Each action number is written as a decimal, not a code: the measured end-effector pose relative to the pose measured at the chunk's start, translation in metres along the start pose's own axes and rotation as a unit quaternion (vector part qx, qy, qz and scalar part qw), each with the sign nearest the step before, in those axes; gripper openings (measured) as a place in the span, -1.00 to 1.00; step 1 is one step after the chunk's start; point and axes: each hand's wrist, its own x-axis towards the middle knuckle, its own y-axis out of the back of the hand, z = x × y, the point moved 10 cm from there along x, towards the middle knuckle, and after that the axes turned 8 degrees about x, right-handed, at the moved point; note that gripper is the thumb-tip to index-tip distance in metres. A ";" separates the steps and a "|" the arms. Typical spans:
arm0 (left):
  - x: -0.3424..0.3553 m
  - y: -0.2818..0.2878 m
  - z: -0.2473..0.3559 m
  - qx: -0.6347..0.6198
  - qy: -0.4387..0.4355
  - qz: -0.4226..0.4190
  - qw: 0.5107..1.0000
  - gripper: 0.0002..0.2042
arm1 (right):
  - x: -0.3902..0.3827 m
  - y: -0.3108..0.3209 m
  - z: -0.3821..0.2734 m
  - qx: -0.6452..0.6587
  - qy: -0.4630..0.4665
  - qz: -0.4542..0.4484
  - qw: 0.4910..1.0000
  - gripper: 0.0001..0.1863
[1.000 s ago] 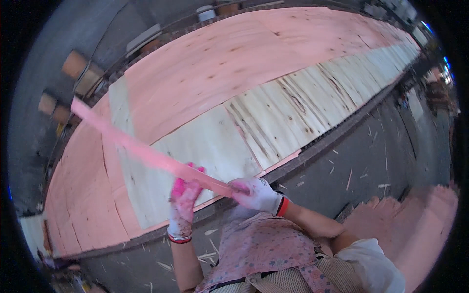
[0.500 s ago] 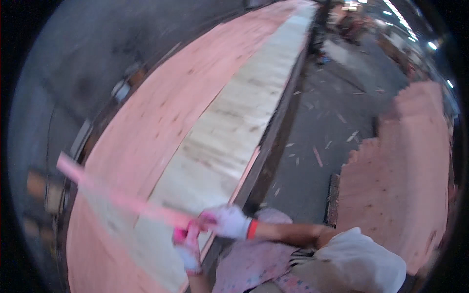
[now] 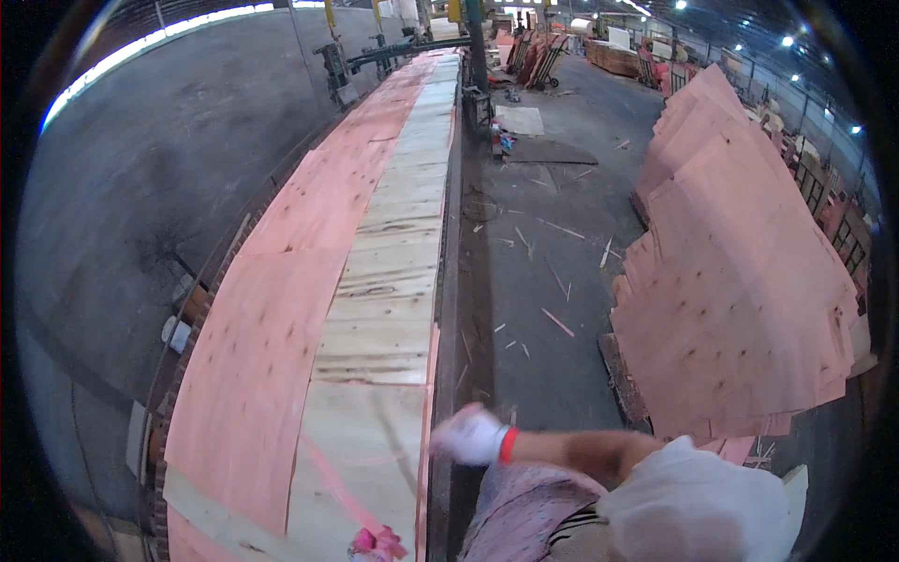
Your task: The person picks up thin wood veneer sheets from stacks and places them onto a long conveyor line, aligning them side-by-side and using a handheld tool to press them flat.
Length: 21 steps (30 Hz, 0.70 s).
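My left hand point(image 3: 376, 543), in a pink-stained glove at the lower edge, is closed on one end of a narrow pink veneer strip point(image 3: 339, 489). The strip slants up and left over a pale veneer sheet point(image 3: 361, 421) and is blurred. My right hand point(image 3: 471, 436), in a white glove with a red cuff, is curled closed at the table's right edge. Motion smears its fingers. A faint pale streak runs left from it, and what it grips cannot be made out. Left of the pale sheets lie pink veneer sheets point(image 3: 253, 365).
The long table point(image 3: 448, 318) stretches far ahead toward a green machine frame point(image 3: 403, 51). A tall stack of pink veneer sheets point(image 3: 721, 290) stands at the right. Wood scraps point(image 3: 558, 322) litter the grey floor between. A pale strip point(image 3: 225, 520) crosses the near left sheets.
My hands have moved apart: the right to the right, the left down toward the lower edge. The strip, earlier held by both hands, now slants up from the left hand. The view has swung upward.
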 end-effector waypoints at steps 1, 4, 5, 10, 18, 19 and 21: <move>-0.004 0.040 -0.036 0.174 -0.029 0.086 0.981 -0.83 | -0.005 0.048 -0.002 -0.115 -0.058 -0.047 0.991 -0.80; -0.033 0.168 -0.123 0.495 0.027 0.310 0.811 -0.78 | -0.074 0.112 0.123 -0.349 -0.229 -0.109 0.902 -0.85; -0.055 0.219 -0.172 0.367 0.094 0.351 0.856 -0.80 | -0.099 0.147 0.137 -0.342 -0.205 -0.052 0.916 -0.85; -0.144 0.311 -0.303 0.012 0.213 0.453 0.866 -0.84 | -0.206 0.208 0.284 -0.294 -0.356 -0.055 0.885 -0.78; -0.051 0.056 -0.101 -0.265 0.153 0.254 0.917 -0.79 | -0.161 0.156 0.313 0.078 -0.338 0.017 0.938 -0.59; -0.027 0.023 -0.088 -0.351 0.109 0.177 0.913 -0.77 | -0.152 0.140 0.312 0.174 -0.333 0.035 0.926 -0.64; -0.007 -0.013 -0.080 -0.320 0.132 0.232 0.909 -0.67 | -0.133 0.116 0.315 0.290 -0.303 0.061 0.906 -0.72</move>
